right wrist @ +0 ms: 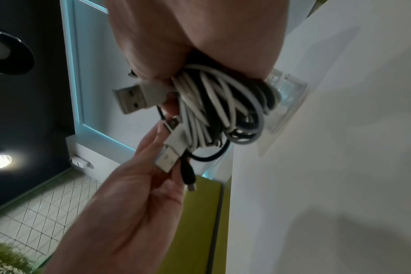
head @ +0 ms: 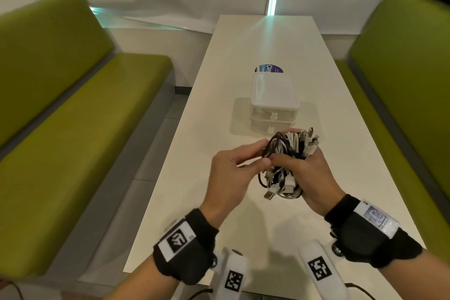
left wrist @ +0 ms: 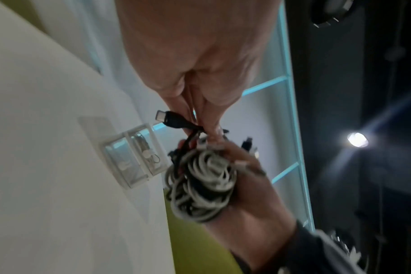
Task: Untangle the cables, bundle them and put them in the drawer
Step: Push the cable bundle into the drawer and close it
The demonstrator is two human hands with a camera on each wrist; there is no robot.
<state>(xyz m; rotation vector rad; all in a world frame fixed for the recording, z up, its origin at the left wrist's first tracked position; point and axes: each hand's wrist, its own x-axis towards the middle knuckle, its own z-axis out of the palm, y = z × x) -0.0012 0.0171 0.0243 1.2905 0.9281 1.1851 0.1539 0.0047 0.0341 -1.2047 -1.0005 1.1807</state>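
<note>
The right hand (head: 314, 173) clutches the cable bundle (head: 287, 161); at its 9 o'clock the left hand (head: 231, 173) pinches a black strand, best drawn out slowly

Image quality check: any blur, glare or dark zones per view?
Head: evenly lit, sharp on the cables, benches bowed by the wide lens. Left wrist: motion-blurred, dark right side, flare off a spotlight. Right wrist: near plug soft, dark left side.

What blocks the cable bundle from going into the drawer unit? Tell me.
Nothing lies on the table between the cable bundle, gripped by the right hand and pinched by the left hand, and the drawer unit. Both drawers appear closed, though.
</note>
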